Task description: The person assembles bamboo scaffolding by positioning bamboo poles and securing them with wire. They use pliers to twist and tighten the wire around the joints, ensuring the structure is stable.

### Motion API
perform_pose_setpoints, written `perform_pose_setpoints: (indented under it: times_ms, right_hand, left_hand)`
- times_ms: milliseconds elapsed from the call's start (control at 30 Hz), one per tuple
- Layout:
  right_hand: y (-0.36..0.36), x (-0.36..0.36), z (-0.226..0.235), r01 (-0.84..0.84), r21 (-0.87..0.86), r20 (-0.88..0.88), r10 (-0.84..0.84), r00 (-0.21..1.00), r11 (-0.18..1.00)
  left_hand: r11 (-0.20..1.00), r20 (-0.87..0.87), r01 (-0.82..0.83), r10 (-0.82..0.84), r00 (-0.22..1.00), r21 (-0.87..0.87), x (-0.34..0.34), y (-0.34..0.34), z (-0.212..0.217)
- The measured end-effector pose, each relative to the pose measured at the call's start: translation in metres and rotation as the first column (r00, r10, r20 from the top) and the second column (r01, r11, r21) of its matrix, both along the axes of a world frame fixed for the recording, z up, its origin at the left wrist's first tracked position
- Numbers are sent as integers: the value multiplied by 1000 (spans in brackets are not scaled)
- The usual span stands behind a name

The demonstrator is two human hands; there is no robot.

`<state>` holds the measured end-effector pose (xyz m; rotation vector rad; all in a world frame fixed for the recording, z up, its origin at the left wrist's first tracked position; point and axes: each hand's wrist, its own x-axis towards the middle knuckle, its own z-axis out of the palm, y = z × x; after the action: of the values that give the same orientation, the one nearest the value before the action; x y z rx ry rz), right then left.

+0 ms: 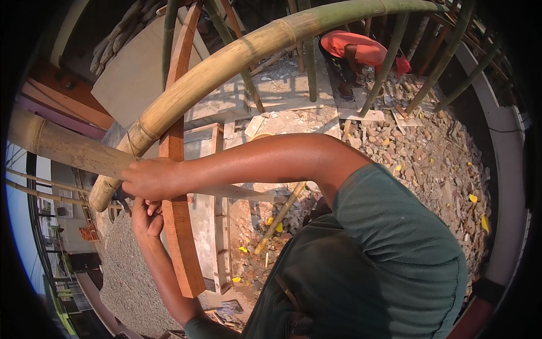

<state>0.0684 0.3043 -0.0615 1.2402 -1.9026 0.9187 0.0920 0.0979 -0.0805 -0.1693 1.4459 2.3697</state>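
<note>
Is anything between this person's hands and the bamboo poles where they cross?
Nothing visible. The right hand already rests on the bamboo pole at the crossing, and the left hand sits just beneath it, beside the reddish plank.

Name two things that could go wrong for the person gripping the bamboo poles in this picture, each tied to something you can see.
1. Both hands, right hand and left hand, meet at the bamboo pole joint; a slipping pole could pinch fingers.
2. Brick rubble lies far below, so a lost grip could mean a hard fall.
</note>
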Motion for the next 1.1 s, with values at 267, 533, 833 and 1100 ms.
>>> perform_pose_setpoints:
  times_ms: [267,533,833,1100]
  right_hand:
    - [1,-2,8,116,37,-94,-112,989,993]
    - [13,-2,4,75,-12,-4,-76,997,997]
    - [25,-4,-4,183,88,-83,-176,981,979]
    - [27,-4,7,172,130,-127,-155,980,977]
  left_hand:
    - [990,-62,-136,134,989,-28,2,9,2]
    - [1000,-111,1,-1,994,0,7,25,12]
    - [995,-151,103,-99,984,15,8,38,14]
    - [988,-208,99,-72,975,120,5,43,0]
